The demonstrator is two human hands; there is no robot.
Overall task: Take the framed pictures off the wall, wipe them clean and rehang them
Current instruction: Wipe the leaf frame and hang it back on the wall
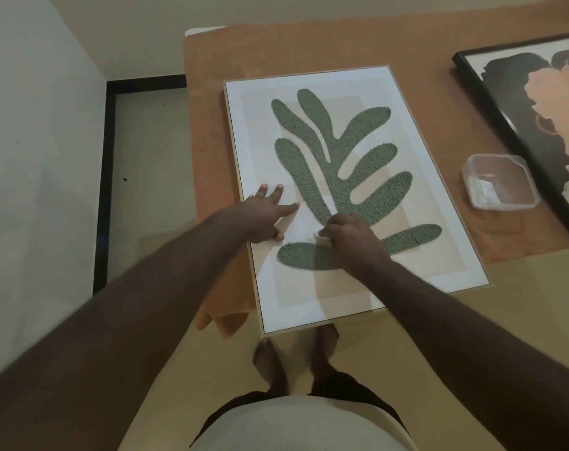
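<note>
A light-framed picture (341, 177) of a green leaf shape on beige and white lies face up on a table covered with an orange-brown cloth (276, 50), its near end jutting past the table's front edge above the person's bare feet (270, 362). The right hand (351, 239) sits on the glass at the lower part of the leaf, near its stem, fingers curled round a small pale cloth (322, 239) of which only a bit shows at the thumb side, pressed against the picture's surface. The left hand (267, 216) lies flat on the picture's left margin, fingers straight and spread, palm down, holding nothing, its fingertips close to the frame's left edge and the thumb pointing toward the right hand; the two hands are near each other but apart. To the right on the same cloth stands a clear plastic container (501, 182) with something pale in its bottom; what it is cannot be told. Just beyond it, at the right edge of the view, lies a second picture in a black frame (491, 92), showing dark and peach shapes, partly cut off by the view's edge. A corner of the orange-brown cloth hangs down at the table's front left. At left are a pale wall (32, 125) and a floor with a dark skirting strip (104, 177)
</note>
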